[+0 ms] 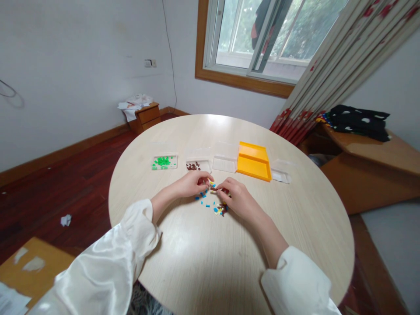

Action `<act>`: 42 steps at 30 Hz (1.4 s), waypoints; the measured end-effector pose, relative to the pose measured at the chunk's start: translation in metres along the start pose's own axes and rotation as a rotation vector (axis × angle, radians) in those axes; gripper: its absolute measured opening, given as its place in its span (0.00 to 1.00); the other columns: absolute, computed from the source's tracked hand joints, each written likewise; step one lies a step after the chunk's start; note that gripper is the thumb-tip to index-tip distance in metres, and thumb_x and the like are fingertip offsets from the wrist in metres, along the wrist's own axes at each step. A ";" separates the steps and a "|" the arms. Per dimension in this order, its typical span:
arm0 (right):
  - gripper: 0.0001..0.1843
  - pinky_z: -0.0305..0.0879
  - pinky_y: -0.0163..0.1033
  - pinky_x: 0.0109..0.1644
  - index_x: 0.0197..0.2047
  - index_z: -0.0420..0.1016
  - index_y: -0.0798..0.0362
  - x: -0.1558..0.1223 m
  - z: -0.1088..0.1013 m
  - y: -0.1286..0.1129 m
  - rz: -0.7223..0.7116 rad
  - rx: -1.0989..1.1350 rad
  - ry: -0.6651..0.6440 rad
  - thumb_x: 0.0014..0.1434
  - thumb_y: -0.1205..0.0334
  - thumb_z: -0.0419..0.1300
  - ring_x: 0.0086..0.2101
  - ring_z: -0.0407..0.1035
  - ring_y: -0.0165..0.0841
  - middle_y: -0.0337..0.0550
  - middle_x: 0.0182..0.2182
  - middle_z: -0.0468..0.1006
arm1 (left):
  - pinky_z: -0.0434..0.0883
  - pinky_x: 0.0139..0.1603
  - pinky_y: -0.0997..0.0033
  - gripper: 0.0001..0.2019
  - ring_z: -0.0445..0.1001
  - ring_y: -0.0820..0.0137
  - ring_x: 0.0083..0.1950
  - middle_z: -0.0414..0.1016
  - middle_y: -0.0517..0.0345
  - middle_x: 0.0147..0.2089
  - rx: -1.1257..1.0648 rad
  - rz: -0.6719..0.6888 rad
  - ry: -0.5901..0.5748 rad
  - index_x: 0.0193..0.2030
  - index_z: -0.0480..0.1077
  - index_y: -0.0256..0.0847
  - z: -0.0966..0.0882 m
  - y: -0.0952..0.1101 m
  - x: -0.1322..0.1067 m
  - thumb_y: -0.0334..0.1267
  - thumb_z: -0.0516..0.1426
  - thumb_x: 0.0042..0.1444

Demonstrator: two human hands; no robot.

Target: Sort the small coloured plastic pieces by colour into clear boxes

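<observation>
From where I stand, the matter sits between the two hands: a short brown building-block strip (pixel 213 189) at the fingertips of the right hand (pixel 236 197), its long axis running roughly sideways, one end toward the left hand (pixel 193 183). The right hand is the nearer, thumb and forefinger closed on the strip in a narrow pinch. The left hand is loosely curled just beside the free end, apart from it as far as I can see; whether it pinches anything itself, I cannot tell. Scattered blue bricks (pixel 208 205) lie under and in front of the left hand, and a mixed heap of tiny bricks (pixel 219 210) sits close by the right hand, on the wearer's side. Beyond the hands, a row limits the far side: the tray of green bricks (pixel 174 165), the tray of brown bricks (pixel 205 166), a transparent tray (pixel 224 164) and an open yellow case (pixel 253 168). Toward the wearer, a broad stretch of round tabletop (pixel 197 262) gives room, its curved edge well apart from the heap.
</observation>
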State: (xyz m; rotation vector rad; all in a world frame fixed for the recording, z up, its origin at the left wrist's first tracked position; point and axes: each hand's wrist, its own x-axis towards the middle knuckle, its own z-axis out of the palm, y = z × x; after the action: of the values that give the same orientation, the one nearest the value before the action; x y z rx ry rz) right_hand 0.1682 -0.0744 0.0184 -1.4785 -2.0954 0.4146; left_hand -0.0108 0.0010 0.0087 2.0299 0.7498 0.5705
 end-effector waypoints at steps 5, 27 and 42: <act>0.06 0.63 0.36 0.37 0.34 0.76 0.53 0.002 0.004 0.008 -0.026 0.024 0.168 0.56 0.68 0.56 0.32 0.68 0.31 0.42 0.30 0.73 | 0.62 0.29 0.76 0.13 0.64 0.77 0.26 0.71 0.59 0.27 0.017 0.009 0.005 0.42 0.73 0.33 0.000 -0.002 0.000 0.29 0.54 0.50; 0.10 0.63 0.36 0.32 0.28 0.75 0.55 0.006 0.009 0.008 0.138 0.262 0.245 0.55 0.60 0.56 0.26 0.67 0.31 0.42 0.26 0.77 | 0.68 0.36 0.73 0.10 0.72 0.73 0.33 0.78 0.51 0.36 0.029 -0.040 0.452 0.38 0.76 0.34 -0.013 -0.002 0.006 0.28 0.55 0.51; 0.12 0.63 0.36 0.32 0.28 0.75 0.55 0.006 0.008 0.006 0.147 0.270 0.289 0.56 0.57 0.55 0.26 0.68 0.31 0.42 0.25 0.77 | 0.66 0.34 0.76 0.18 0.68 0.76 0.28 0.76 0.58 0.34 0.229 -0.068 0.637 0.52 0.69 0.37 -0.021 -0.008 0.005 0.33 0.57 0.53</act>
State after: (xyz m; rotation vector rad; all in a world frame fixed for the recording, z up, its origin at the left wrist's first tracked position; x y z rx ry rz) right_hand 0.1670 -0.0659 0.0106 -1.4401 -1.6439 0.4860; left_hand -0.0233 0.0200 0.0132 2.0235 1.3003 1.1608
